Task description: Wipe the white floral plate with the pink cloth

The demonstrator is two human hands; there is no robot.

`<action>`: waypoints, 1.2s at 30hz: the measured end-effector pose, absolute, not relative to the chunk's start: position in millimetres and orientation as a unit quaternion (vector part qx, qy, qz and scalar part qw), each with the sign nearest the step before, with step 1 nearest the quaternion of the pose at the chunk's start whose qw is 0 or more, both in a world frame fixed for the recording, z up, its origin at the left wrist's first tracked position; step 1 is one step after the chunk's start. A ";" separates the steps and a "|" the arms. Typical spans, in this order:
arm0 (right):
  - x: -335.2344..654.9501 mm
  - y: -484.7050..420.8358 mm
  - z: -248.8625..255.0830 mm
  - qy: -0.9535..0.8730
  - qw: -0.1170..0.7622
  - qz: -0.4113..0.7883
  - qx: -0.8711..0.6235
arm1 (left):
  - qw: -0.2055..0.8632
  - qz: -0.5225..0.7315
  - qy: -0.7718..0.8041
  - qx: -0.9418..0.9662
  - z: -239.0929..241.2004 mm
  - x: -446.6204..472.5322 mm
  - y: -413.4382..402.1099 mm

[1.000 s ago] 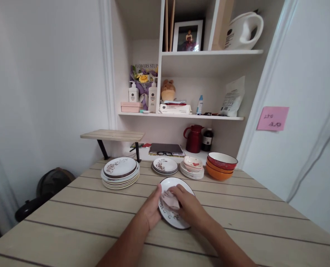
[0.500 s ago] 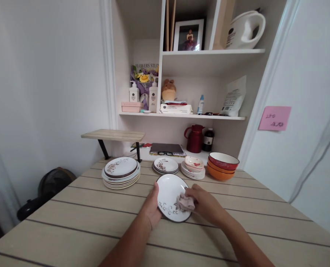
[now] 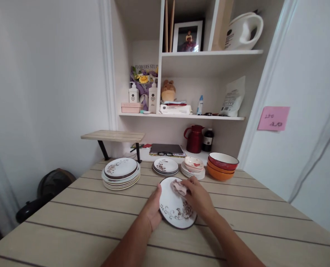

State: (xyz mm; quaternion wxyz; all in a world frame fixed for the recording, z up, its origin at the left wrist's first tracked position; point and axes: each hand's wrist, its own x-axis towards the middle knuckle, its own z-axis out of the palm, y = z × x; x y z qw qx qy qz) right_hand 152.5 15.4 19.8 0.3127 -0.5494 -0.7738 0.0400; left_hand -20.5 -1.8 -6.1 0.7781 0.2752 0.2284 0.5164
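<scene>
My left hand point(image 3: 153, 210) clasped the rim of the round white floral ceramic plate point(image 3: 176, 212). My right hand point(image 3: 198, 196), pinching the crumpled pink cloth point(image 3: 178, 187), had swept from the plate's near side to its far edge, so the wiping moved on.

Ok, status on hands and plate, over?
Left hand grips plate at its left rim. Right hand presses pink cloth on plate's far side. Beyond, apart: plate stacks, bowls.
</scene>
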 end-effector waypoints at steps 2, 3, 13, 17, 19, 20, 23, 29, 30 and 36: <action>164.6 16.0 20.1 -0.770 0.286 0.031 -0.570 | 0.776 0.517 0.236 0.272 -6.3 -21.2 -2.2; 169.1 15.4 20.2 -0.775 0.272 0.036 -0.570 | 0.777 0.517 0.236 0.272 -6.3 -21.7 -2.4; 133.0 15.1 21.2 -0.754 0.368 0.049 -0.543 | 0.788 0.489 0.205 0.314 -6.9 -20.8 -3.0; 116.9 -0.7 27.6 -0.833 0.329 0.118 -0.429 | 0.791 0.483 0.219 0.306 -4.3 -19.6 -4.4; 119.5 -12.4 32.9 -0.864 0.283 0.159 -0.386 | 0.790 0.484 0.229 0.301 -2.7 -20.4 -5.5; 123.1 -17.7 35.5 -0.875 0.259 0.178 -0.368 | 0.789 0.484 0.230 0.301 -2.0 -21.0 -5.9; 138.5 -26.3 41.1 -0.897 0.204 0.231 -0.317 | 0.787 0.486 0.221 0.310 -0.7 -23.1 -6.4; 170.4 -0.3 33.3 -0.827 0.302 0.142 -0.453 | 0.795 0.478 0.207 0.311 0.9 -23.5 -7.2; 174.2 4.1 31.3 -0.811 0.314 0.124 -0.477 | 0.793 0.480 0.210 0.309 0.9 -23.2 -7.2; 158.2 -9.2 30.6 -0.858 0.210 0.120 -0.454 | 0.789 0.478 0.233 0.308 0.3 -22.0 -6.8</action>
